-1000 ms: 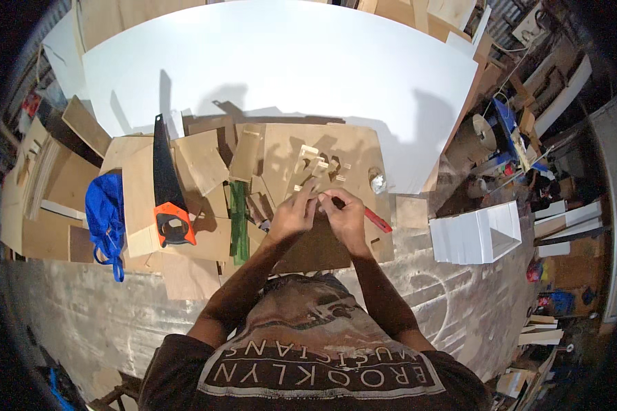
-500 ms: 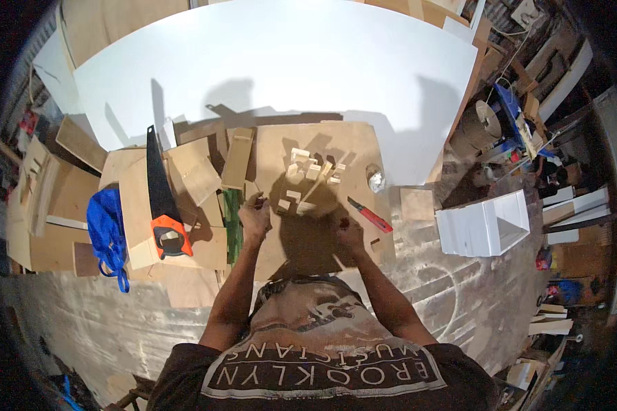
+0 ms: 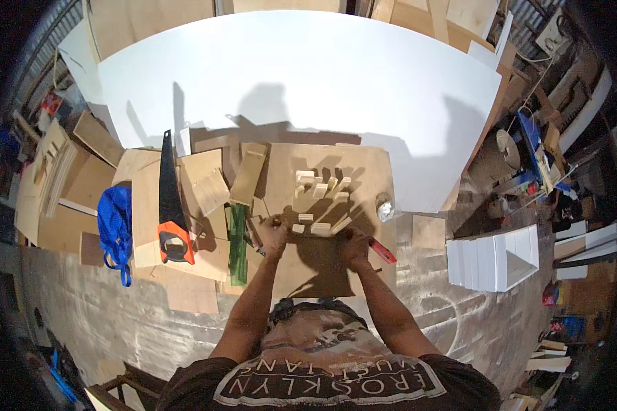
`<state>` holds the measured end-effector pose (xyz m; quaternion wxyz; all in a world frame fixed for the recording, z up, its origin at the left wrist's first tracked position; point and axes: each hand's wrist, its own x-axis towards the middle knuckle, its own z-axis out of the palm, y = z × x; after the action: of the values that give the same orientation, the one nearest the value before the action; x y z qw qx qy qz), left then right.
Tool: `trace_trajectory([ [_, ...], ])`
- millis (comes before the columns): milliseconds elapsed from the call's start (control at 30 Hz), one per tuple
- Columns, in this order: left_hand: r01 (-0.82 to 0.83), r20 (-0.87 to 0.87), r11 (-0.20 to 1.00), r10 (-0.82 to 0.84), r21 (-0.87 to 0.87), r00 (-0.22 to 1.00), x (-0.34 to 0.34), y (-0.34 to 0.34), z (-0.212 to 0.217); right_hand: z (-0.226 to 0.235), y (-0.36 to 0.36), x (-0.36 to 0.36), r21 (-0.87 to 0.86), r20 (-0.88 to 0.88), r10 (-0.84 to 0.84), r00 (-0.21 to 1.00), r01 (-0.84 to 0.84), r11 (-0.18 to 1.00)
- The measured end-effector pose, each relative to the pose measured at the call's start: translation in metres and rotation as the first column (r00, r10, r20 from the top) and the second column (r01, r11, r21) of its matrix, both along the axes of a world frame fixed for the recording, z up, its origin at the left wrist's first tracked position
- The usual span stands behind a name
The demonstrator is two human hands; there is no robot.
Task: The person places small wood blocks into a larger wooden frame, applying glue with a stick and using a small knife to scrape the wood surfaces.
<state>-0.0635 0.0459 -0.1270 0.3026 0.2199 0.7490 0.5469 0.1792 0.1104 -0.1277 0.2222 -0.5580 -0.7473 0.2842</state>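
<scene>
My left hand (image 3: 274,238) is above the left part of a brown board (image 3: 291,264), its fingers curled together. Whatever they hold is too small to make out. Close beside its wrist lies a thin dark tool with a greyish tip (image 3: 256,241). Several small pale wooden blocks (image 3: 320,227) stand and lie on the board ahead of my hands. My right hand (image 3: 356,248) is closed in shadow, fingertips at the end of a tilted wooden block (image 3: 341,225). A red utility knife (image 3: 383,251) lies against that hand, its blade end hidden behind it.
Left of the board are a green strip (image 3: 238,243), a handsaw with an orange handle (image 3: 176,241), plywood offcuts (image 3: 209,190) and a blue bag (image 3: 114,222). A large white panel (image 3: 308,75) spans the far side. White box-like panels (image 3: 490,259) stand at right.
The view has shifted, so the scene sits lower. My right hand has moved forward over the knife's blade end, and a tilted block now shows at its fingertips.
</scene>
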Motion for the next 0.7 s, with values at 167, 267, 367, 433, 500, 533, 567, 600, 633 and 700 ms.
trace_trajectory([
  [167, -0.057, 0.132, 0.992, 0.041, 0.117, 0.99, 0.041, 0.007, -0.011, -0.033, 0.039, 0.024, 0.214, 0.3, -0.014, 0.954, -0.053, 0.975],
  [267, 0.004, 0.055, 0.996, -0.009, 0.088, 0.998, 0.061, 0.011, -0.009, -0.045, 0.062, 0.032, 0.391, 0.298, -0.107, 0.949, -0.019, 0.92],
  [367, 0.02, -0.005, 0.996, -0.02, 0.085, 1.0, 0.062, 0.0, 0.001, -0.034, 0.059, 0.031, 0.314, 0.298, -0.184, 0.937, 0.086, 0.946],
  [433, 0.013, -0.113, 1.0, -0.01, 0.023, 0.994, 0.051, -0.014, 0.009, -0.014, 0.047, 0.023, 0.245, 0.41, -0.173, 0.896, 0.075, 0.967],
  [500, 0.08, -0.1, 0.996, -0.076, 0.038, 0.992, 0.052, -0.015, 0.03, 0.001, 0.047, 0.04, 0.112, 0.012, -0.286, 0.958, 0.283, 0.953],
  [533, 0.078, -0.103, 0.996, -0.075, 0.031, 0.992, 0.046, -0.017, 0.046, 0.018, 0.038, 0.037, 0.104, 0.011, -0.285, 0.959, 0.282, 0.954],
  [567, 0.156, -0.335, 0.984, -0.12, 0.083, 0.935, 0.037, -0.025, 0.062, 0.046, 0.021, 0.027, 0.033, -0.181, -0.241, 0.953, 0.251, 0.967],
  [600, 0.195, -0.407, 0.976, -0.139, 0.101, 0.903, 0.032, -0.029, 0.072, 0.073, 0.004, 0.017, -0.026, -0.368, -0.209, 0.906, 0.214, 0.976],
  [633, 0.245, -0.473, 0.962, -0.161, 0.122, 0.866, 0.031, -0.028, 0.081, 0.092, -0.007, 0.007, 0.105, -0.481, -0.098, 0.871, 0.168, 0.98],
  [700, 0.313, -0.494, 0.927, -0.177, 0.205, 0.851, 0.036, -0.026, 0.107, 0.122, -0.018, -0.013, 0.103, -0.542, 0.008, 0.84, 0.058, 0.993],
])
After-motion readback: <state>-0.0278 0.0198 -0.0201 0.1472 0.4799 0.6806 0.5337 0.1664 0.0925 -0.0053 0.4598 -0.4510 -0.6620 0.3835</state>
